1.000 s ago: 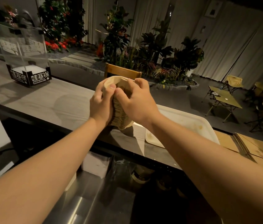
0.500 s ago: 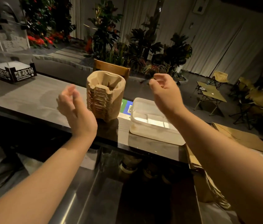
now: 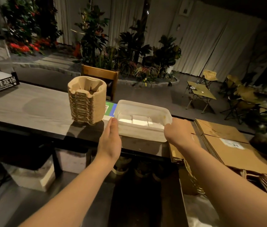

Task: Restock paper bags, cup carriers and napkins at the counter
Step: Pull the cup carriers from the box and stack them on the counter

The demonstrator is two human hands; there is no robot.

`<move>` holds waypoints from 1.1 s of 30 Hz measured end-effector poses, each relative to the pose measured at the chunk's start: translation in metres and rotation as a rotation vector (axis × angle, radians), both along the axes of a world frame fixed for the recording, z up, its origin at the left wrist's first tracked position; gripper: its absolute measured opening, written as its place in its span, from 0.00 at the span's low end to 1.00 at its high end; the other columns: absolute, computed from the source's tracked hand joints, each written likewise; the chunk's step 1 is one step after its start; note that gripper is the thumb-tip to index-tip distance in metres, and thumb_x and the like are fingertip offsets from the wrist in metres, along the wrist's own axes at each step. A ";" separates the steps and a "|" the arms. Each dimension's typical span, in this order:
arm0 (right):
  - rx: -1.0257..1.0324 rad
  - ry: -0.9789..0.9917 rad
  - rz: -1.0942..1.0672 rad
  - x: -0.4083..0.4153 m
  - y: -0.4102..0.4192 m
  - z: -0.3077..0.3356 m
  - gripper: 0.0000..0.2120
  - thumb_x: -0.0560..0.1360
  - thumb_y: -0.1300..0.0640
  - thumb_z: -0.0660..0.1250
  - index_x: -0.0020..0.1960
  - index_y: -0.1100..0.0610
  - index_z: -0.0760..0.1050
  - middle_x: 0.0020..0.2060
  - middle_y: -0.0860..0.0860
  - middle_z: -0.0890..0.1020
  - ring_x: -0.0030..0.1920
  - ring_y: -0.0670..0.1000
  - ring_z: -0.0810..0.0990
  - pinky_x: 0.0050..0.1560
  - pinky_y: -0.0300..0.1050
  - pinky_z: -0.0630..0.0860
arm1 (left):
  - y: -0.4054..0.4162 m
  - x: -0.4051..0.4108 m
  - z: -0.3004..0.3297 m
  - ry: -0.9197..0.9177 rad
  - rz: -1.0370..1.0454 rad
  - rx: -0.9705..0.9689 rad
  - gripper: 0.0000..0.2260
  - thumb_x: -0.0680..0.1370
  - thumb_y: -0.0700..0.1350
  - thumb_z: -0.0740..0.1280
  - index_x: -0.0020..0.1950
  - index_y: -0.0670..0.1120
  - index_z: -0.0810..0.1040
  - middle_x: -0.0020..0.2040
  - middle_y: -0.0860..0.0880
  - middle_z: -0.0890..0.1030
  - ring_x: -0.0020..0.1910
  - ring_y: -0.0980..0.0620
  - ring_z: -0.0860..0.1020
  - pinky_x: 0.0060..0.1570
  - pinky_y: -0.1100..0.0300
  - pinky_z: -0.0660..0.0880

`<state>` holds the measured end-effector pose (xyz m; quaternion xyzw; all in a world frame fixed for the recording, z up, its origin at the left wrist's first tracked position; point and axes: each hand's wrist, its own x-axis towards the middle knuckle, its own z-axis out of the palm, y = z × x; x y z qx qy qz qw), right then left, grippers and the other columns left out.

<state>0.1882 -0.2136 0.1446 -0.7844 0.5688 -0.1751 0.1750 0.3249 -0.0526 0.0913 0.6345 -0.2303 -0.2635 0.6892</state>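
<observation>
Left hand [image 3: 111,141] and right hand [image 3: 177,131] grip the plastic tub's [image 3: 141,130] ends.

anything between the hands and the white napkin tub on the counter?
Nothing visible. The left hand and right hand are already at the near corners of the tub; the cup carrier stack stands clear to its left.
</observation>
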 end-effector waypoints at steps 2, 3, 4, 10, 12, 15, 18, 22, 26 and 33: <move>0.030 -0.072 0.003 0.003 -0.002 -0.007 0.10 0.80 0.60 0.62 0.61 0.58 0.74 0.53 0.56 0.78 0.44 0.51 0.79 0.32 0.38 0.75 | 0.001 -0.001 0.005 -0.010 0.016 0.022 0.33 0.81 0.71 0.47 0.81 0.56 0.62 0.78 0.52 0.68 0.78 0.49 0.64 0.78 0.46 0.59; 0.042 -0.087 0.013 0.004 -0.002 -0.009 0.11 0.80 0.59 0.62 0.62 0.57 0.73 0.57 0.57 0.77 0.45 0.52 0.79 0.33 0.39 0.76 | 0.001 0.000 0.007 -0.017 0.034 0.023 0.31 0.82 0.69 0.47 0.81 0.56 0.62 0.78 0.52 0.68 0.77 0.48 0.64 0.78 0.46 0.60; 0.043 -0.087 0.028 0.005 -0.001 -0.010 0.11 0.80 0.58 0.62 0.62 0.56 0.73 0.59 0.57 0.76 0.44 0.51 0.79 0.32 0.39 0.75 | 0.001 0.001 0.008 -0.016 0.051 0.020 0.29 0.83 0.67 0.48 0.81 0.56 0.62 0.78 0.51 0.68 0.77 0.48 0.64 0.78 0.48 0.60; 0.016 -0.073 0.074 0.003 -0.002 -0.013 0.13 0.81 0.51 0.61 0.63 0.56 0.73 0.59 0.57 0.76 0.41 0.49 0.79 0.29 0.36 0.72 | 0.002 0.005 0.011 0.014 0.052 0.012 0.27 0.84 0.65 0.49 0.82 0.56 0.61 0.78 0.51 0.68 0.76 0.48 0.65 0.73 0.52 0.61; 0.018 -0.067 0.097 -0.001 -0.002 -0.010 0.16 0.82 0.47 0.61 0.64 0.55 0.73 0.59 0.57 0.77 0.42 0.49 0.79 0.35 0.40 0.76 | 0.002 0.004 0.012 0.026 0.065 0.020 0.27 0.84 0.65 0.49 0.82 0.56 0.61 0.78 0.51 0.67 0.76 0.48 0.65 0.75 0.50 0.61; 0.033 -0.166 0.089 -0.013 0.006 0.003 0.19 0.83 0.47 0.60 0.69 0.56 0.71 0.63 0.55 0.77 0.51 0.50 0.79 0.39 0.40 0.77 | 0.004 -0.001 0.016 0.002 0.120 0.028 0.26 0.85 0.64 0.48 0.82 0.57 0.58 0.79 0.51 0.65 0.77 0.48 0.63 0.72 0.52 0.60; -0.067 -0.357 0.083 -0.033 0.016 0.018 0.19 0.83 0.49 0.63 0.71 0.56 0.72 0.64 0.53 0.78 0.59 0.51 0.77 0.53 0.46 0.78 | 0.008 -0.012 0.018 -0.009 0.207 -0.031 0.25 0.85 0.62 0.49 0.82 0.59 0.57 0.80 0.52 0.62 0.78 0.48 0.61 0.72 0.53 0.58; -0.069 -0.446 0.173 -0.066 0.035 0.034 0.12 0.83 0.51 0.63 0.63 0.52 0.77 0.52 0.46 0.81 0.50 0.46 0.78 0.49 0.42 0.77 | 0.015 -0.041 0.020 0.062 0.279 -0.097 0.24 0.84 0.64 0.51 0.77 0.56 0.64 0.76 0.49 0.67 0.73 0.46 0.69 0.73 0.43 0.68; -0.013 -0.429 0.292 -0.106 0.059 0.045 0.09 0.84 0.53 0.62 0.57 0.52 0.80 0.43 0.46 0.82 0.39 0.44 0.78 0.34 0.34 0.74 | 0.023 -0.087 0.023 0.058 0.211 -0.158 0.16 0.85 0.59 0.54 0.66 0.54 0.74 0.60 0.50 0.78 0.60 0.47 0.76 0.63 0.45 0.74; 0.020 -0.454 0.206 -0.179 0.056 0.032 0.08 0.83 0.53 0.63 0.56 0.51 0.81 0.43 0.48 0.82 0.38 0.45 0.79 0.35 0.37 0.77 | 0.008 -0.145 0.015 -0.029 -0.047 0.015 0.11 0.84 0.58 0.58 0.57 0.57 0.79 0.55 0.52 0.81 0.57 0.51 0.79 0.62 0.48 0.76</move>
